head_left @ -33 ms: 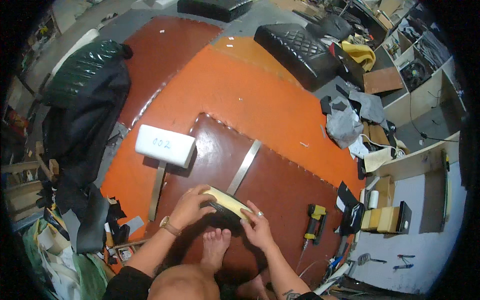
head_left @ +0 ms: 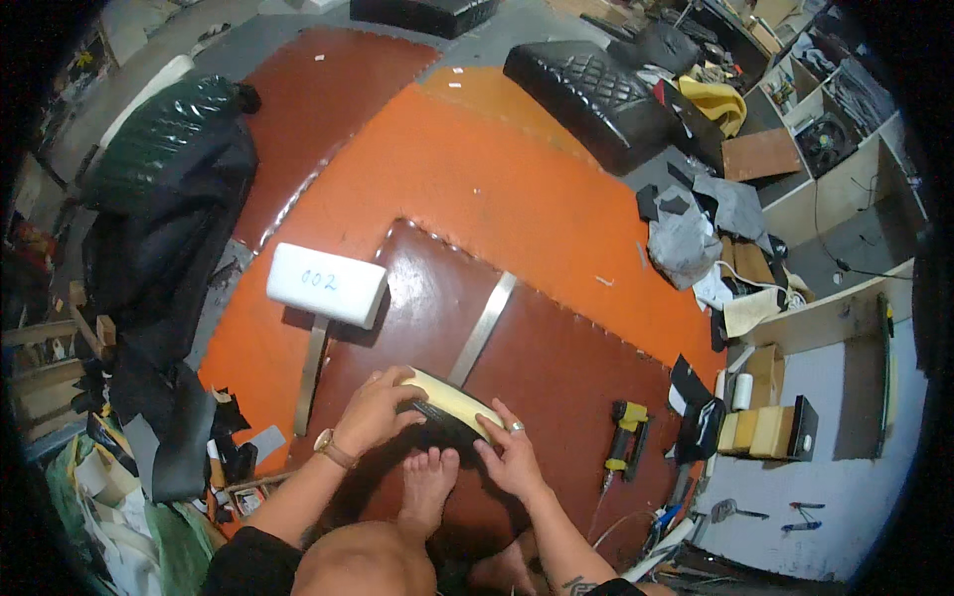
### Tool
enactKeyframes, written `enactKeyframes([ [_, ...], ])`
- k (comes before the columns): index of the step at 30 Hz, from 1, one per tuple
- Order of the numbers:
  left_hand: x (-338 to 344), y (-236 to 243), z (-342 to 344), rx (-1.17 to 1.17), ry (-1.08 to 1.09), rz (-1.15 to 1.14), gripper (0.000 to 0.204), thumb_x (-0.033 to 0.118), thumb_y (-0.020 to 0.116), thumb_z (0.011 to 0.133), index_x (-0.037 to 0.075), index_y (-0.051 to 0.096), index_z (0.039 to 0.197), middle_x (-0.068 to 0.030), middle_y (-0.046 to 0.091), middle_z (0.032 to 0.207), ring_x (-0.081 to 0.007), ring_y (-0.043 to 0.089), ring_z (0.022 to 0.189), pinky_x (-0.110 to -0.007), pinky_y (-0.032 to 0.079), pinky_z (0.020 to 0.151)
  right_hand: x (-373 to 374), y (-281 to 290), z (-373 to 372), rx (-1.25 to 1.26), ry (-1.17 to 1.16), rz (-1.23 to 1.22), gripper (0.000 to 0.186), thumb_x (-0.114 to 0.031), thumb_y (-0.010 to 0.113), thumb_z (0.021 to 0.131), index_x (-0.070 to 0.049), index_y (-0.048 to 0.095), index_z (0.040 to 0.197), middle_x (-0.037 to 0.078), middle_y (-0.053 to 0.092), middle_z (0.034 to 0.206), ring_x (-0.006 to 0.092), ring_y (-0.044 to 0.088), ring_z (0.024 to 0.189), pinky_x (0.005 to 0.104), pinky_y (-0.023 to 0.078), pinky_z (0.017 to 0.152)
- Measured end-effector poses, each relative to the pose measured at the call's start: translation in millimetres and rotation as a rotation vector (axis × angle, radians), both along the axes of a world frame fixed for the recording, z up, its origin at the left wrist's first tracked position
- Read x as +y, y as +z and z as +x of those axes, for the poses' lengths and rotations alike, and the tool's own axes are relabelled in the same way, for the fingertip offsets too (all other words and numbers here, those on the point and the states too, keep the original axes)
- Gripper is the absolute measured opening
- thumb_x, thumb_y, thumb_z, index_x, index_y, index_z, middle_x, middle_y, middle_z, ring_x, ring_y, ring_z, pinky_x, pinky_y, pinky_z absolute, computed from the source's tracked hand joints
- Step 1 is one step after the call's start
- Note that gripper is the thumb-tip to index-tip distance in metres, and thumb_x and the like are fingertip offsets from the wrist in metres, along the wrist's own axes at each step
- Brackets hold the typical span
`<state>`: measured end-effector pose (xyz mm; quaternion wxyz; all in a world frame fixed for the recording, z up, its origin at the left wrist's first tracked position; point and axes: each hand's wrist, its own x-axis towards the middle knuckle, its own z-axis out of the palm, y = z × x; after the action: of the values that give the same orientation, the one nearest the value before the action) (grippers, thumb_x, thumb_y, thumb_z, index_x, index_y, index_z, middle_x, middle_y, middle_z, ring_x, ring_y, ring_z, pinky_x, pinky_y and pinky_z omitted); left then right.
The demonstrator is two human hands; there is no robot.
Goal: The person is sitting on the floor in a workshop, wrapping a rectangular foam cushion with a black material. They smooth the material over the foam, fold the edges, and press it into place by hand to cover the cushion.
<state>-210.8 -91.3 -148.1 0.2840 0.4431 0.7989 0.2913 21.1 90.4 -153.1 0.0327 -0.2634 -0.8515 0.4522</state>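
Observation:
My left hand (head_left: 388, 407) grips the left end of an elongated pad (head_left: 447, 397) with pale yellow foam on top and dark, textured material along its near side. My right hand (head_left: 505, 447), with a ring on one finger, grips the pad's right end. The pad is above my bare foot (head_left: 427, 487) and the brown padded mat (head_left: 566, 377). A white block (head_left: 313, 303) with markings and two light metal strips (head_left: 487, 323) lie ahead of my hands. A yellow-and-black pneumatic tool (head_left: 626, 437) with a hose lies to the right.
An orange sheet (head_left: 527, 219) surrounds the mat. Black fabric and bundles (head_left: 179, 219) line the left side, with scraps below. A quilted black cushion (head_left: 586, 99) is at the back. Grey scraps (head_left: 686, 238) and wooden compartments (head_left: 845, 199) are on the right, with small tools below.
The whole scene sits a few pixels higher in the view. My hands and the pad they hold look otherwise unchanged.

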Motion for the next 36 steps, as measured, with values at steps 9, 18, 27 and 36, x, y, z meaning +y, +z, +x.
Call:
enactKeyframes([
  [9, 6.9, 27.9, 1.1, 0.177, -0.166, -0.113, 0.036, 0.024, 0.091, 0.076, 0.006, 0.074, 0.104, -0.0145, 0.068, 0.110, -0.0370, 0.064, 0.106, -0.047, 0.054, 0.092, -14.3, 29.4, -11.3, -0.084, 0.094, 0.306, 0.035, -0.014, 0.082, 0.085, -0.011, 0.076, 0.119, 0.015, 0.063, 0.129, 0.0394, 0.056, 0.122, 0.0476, 0.051, 0.102],
  [18, 10.8, 17.9, 20.0, 0.095, -0.003, -0.079, 0.032, 0.017, 0.086, 0.081, 0.005, 0.072, 0.107, -0.0207, 0.075, 0.100, -0.0418, 0.072, 0.096, -0.051, 0.057, 0.082, -17.3, 4.0, -25.2, -0.054, 0.074, 0.366, 0.037, -0.007, 0.076, 0.083, -0.005, 0.067, 0.118, 0.014, 0.065, 0.115, 0.0379, 0.059, 0.111, 0.0494, 0.055, 0.091],
  [27, 8.0, 13.7, 12.5, 0.188, -0.058, -0.046, 0.026, 0.017, 0.088, 0.079, 0.008, 0.072, 0.097, -0.0120, 0.067, 0.104, -0.0359, 0.064, 0.103, -0.046, 0.056, 0.088, -9.4, 2.7, -28.6, 0.089, 0.063, 0.348, 0.032, -0.003, 0.074, 0.082, -0.005, 0.066, 0.113, 0.015, 0.065, 0.113, 0.0390, 0.060, 0.108, 0.0503, 0.056, 0.089],
  [36, 4.5, 19.0, 1.2, 0.165, -0.253, -0.085, 0.024, 0.010, 0.082, 0.078, 0.007, 0.071, 0.100, -0.0118, 0.068, 0.105, -0.0364, 0.063, 0.106, -0.047, 0.055, 0.091, 5.1, -16.3, -11.4, -0.005, 0.282, 0.408, 0.028, -0.005, 0.075, 0.082, -0.004, 0.063, 0.108, 0.017, 0.062, 0.110, 0.0390, 0.064, 0.107, 0.0511, 0.059, 0.082],
])
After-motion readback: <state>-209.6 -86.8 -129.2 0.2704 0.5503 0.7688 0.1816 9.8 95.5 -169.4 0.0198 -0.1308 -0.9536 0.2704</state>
